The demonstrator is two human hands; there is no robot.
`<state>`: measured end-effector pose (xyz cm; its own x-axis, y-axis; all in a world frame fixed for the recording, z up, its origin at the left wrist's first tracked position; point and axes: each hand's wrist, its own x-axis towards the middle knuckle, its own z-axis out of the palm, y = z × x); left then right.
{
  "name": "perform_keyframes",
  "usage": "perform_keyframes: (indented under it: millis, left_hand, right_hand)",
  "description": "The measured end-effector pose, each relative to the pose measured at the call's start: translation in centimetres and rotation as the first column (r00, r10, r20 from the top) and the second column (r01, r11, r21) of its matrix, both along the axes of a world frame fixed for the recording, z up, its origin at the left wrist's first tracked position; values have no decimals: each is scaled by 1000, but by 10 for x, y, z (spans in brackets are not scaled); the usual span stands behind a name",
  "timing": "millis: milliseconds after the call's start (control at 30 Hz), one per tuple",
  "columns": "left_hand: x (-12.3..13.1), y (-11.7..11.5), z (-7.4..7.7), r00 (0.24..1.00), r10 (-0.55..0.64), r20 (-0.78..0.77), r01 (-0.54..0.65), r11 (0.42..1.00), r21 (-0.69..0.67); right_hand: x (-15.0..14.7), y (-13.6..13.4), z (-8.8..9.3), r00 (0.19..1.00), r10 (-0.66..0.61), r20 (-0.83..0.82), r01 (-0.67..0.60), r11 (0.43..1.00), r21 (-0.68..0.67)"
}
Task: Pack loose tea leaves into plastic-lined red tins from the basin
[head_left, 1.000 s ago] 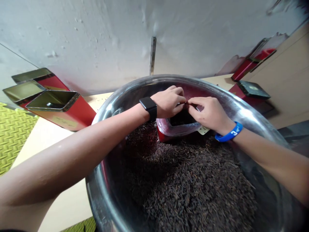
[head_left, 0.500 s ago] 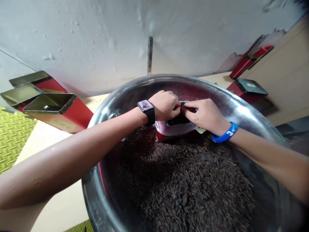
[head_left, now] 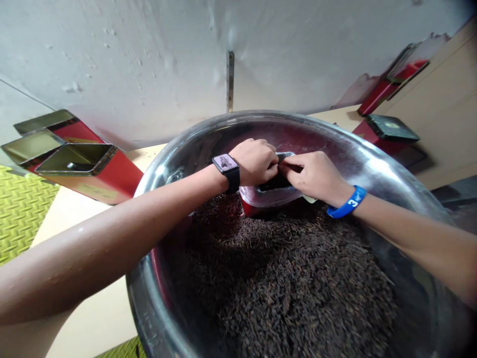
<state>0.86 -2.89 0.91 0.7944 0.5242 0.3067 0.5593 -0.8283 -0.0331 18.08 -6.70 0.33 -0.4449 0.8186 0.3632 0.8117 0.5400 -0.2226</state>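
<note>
A large metal basin (head_left: 257, 117) holds a heap of dark loose tea leaves (head_left: 298, 278). Inside it, toward the far side, a red tin (head_left: 249, 209) stands among the leaves, with a clear plastic bag (head_left: 268, 198) folded out over its mouth. My left hand (head_left: 257, 160), wearing a black watch at the wrist, is closed with its fingertips at the bag's opening. Facing it, my right hand (head_left: 311, 174), with a blue wristband, pinches at the same spot, so the fingertips nearly meet. They appear to grip the bag's edge, though the fingers partly hide it.
Several open red tins (head_left: 112, 174) stand at the left on a pale tabletop (head_left: 100, 323). At the right are a red tin with a dark lid (head_left: 391, 129) and another red tin (head_left: 376, 97). A wall rises behind the basin; yellow-green textured flooring (head_left: 22, 214) shows at left.
Both hands stay at the bag's opening with almost no visible movement. The view has shifted slightly, moving the basin's far rim and the tins at right a little up in the picture.
</note>
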Motion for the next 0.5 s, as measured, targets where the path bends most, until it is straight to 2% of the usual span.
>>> perform_keyframes:
  millis: [133,200,333,400,500]
  left_hand:
    - [-3,2,7,996,-91,20,91,996,-18]
    - [-3,1,10,994,-108,27,109,993,-34]
    - [-3,-5,8,1000,16,2,-16,998,-67]
    - [-2,-7,5,996,86,-6,-87,993,-78]
    - [0,-8,0,992,124,-9,-124,988,-89]
  right_hand:
    - [5,8,5,994,107,-13,-108,986,-127]
    - [7,11,7,988,156,-8,-155,977,-145]
    - [8,12,4,975,215,46,-211,974,-81]
    - [8,13,1,975,207,79,-202,978,-57]
    - [7,13,-2,975,179,134,-175,984,-43]
